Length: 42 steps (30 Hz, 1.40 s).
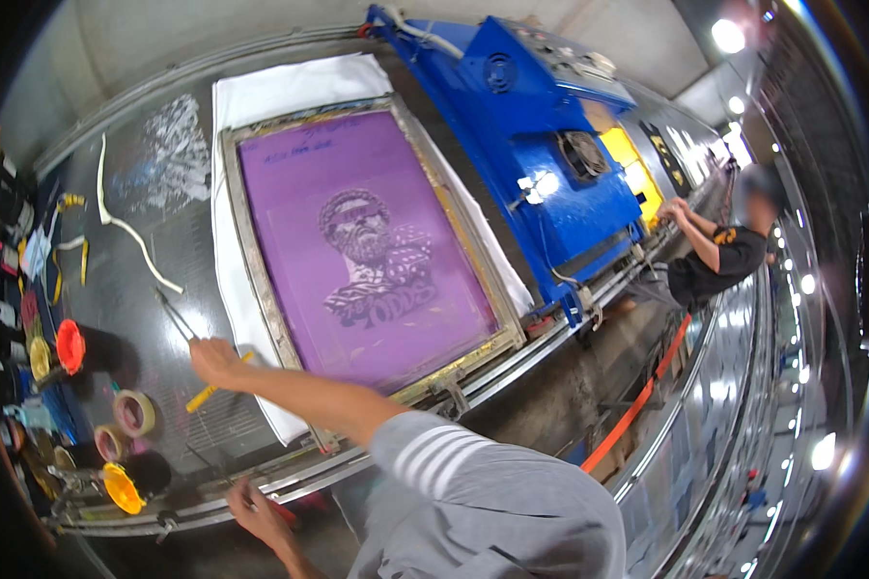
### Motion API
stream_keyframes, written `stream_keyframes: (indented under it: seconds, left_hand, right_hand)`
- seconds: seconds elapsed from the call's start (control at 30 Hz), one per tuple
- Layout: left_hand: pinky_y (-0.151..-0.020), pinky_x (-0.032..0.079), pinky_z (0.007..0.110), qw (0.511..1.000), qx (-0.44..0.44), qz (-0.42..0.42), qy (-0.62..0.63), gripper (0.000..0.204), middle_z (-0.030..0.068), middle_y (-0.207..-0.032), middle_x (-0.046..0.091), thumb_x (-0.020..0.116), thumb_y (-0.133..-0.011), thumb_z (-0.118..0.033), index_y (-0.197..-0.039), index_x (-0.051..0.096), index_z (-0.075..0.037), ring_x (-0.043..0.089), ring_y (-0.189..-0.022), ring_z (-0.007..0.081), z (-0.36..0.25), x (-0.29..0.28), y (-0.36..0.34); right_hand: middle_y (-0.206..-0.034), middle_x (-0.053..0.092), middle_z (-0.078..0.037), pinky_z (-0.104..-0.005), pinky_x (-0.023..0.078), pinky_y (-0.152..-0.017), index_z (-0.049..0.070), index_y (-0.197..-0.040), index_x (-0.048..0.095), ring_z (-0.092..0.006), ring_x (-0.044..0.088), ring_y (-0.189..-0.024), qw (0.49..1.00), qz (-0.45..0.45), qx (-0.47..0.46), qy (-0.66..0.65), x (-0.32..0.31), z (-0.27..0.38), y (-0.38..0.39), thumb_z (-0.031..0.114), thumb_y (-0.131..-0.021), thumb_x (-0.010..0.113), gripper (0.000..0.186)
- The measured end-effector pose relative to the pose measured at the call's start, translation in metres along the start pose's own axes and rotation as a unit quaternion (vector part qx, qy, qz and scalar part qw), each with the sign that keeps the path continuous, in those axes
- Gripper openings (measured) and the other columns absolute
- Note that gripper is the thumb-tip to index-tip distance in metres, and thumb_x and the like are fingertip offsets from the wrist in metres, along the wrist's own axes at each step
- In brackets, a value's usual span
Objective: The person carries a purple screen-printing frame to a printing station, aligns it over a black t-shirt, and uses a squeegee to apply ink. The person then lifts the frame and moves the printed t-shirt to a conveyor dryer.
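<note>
My right hand (218,364) reaches across the dark table, fingers closed at the end of a thin grey two-pronged tool (174,314). Under that hand lies a yellow-handled tool (205,397). My left hand (254,511) is near the table's front rail, its fingers curled; a red piece (285,513) shows beside it, and what the fingers hold is hidden. Right of my right hand, a framed purple printing screen (304,222) rests on white cloth (294,82). It carries a stencil of a bearded figure.
Left of my hands stand a red cup (70,346), a yellow-orange cup (123,488) and tape rolls (133,413). A white strip (130,232) lies farther back. A blue machine (550,174) stands beyond the screen; a person in black (719,265) works past it.
</note>
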<state>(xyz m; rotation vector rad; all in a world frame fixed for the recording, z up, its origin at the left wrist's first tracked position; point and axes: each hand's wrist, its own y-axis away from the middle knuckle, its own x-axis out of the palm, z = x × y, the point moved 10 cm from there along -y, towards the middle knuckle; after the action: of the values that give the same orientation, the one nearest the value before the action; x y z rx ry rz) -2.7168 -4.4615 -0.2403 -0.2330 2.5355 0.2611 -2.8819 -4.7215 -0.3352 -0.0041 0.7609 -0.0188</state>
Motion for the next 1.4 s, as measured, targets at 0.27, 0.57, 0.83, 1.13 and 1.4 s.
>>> stream_keyframes:
  seconds: [0.27, 0.57, 0.83, 1.13, 1.4]
  left_hand:
    - [-0.081, 0.044, 0.034, 0.989, 0.112, 0.097, 0.03, 0.029, 0.0137, -0.107, 0.052, 0.054, -0.09, 0.0, -0.116, 0.063, 0.009, 0.053, -0.095, 0.0241, -0.027, -0.007, 0.051]
    - [-0.078, 0.053, 0.032, 0.924, 0.214, 0.252, 0.193, 0.026, 0.0134, -0.105, 0.055, 0.054, -0.095, -0.003, -0.117, 0.063, 0.008, 0.063, -0.096, 0.0211, -0.114, 0.112, 0.041]
    - [-0.075, 0.057, 0.032, 0.898, 0.048, 0.422, 0.116, 0.053, 0.014, -0.103, 0.07, 0.076, -0.08, -0.007, -0.129, 0.056, -0.003, 0.07, -0.087, 0.0184, -0.135, 0.228, 0.168]
    - [-0.067, 0.051, 0.038, 0.977, 0.121, 0.177, 0.005, 0.026, 0.0152, -0.081, 0.071, 0.059, -0.096, -0.026, -0.095, 0.073, -0.004, 0.068, -0.073, 0.027, -0.076, 0.14, 0.086]
    - [-0.075, 0.05, 0.046, 0.94, 0.049, 0.28, -0.188, 0.076, 0.021, -0.065, 0.067, 0.039, -0.098, -0.06, -0.067, 0.071, 0.002, 0.067, -0.071, 0.0392, 0.004, 0.2, -0.011]
  right_hand:
    - [-0.076, 0.067, -0.018, -0.047, 0.055, -0.07, 0.0, -0.084, 0.063, -0.0354, 0.069, -0.074, 0.985, -0.168, -0.015, 0.016, -0.028, 0.012, 0.056, 0.014, -0.086, 0.06, 0.014]
    - [-0.113, 0.067, -0.01, -0.0331, 0.052, -0.088, 0.003, -0.133, 0.057, -0.0184, 0.063, -0.102, 0.899, 0.101, 0.036, -0.424, -0.172, 0.014, 0.289, 0.02, -0.09, 0.068, 0.048]
    - [-0.126, 0.059, -0.014, -0.033, 0.049, -0.095, 0.002, -0.144, 0.044, -0.021, 0.061, -0.109, 0.895, -0.183, 0.149, -0.378, -0.233, -0.091, 0.463, 0.001, -0.085, 0.061, 0.061]
    - [-0.096, 0.065, -0.006, -0.0211, 0.046, -0.055, 0.003, -0.141, 0.046, -0.0073, 0.058, -0.069, 0.774, -0.11, 0.319, -0.535, -0.121, -0.078, 0.522, 0.006, -0.096, 0.055, 0.045]
    - [-0.091, 0.065, -0.007, -0.0213, 0.046, -0.052, 0.004, -0.138, 0.052, -0.0079, 0.059, -0.065, 0.775, -0.081, 0.355, -0.517, -0.039, -0.045, 0.525, 0.012, -0.1, 0.052, 0.038]
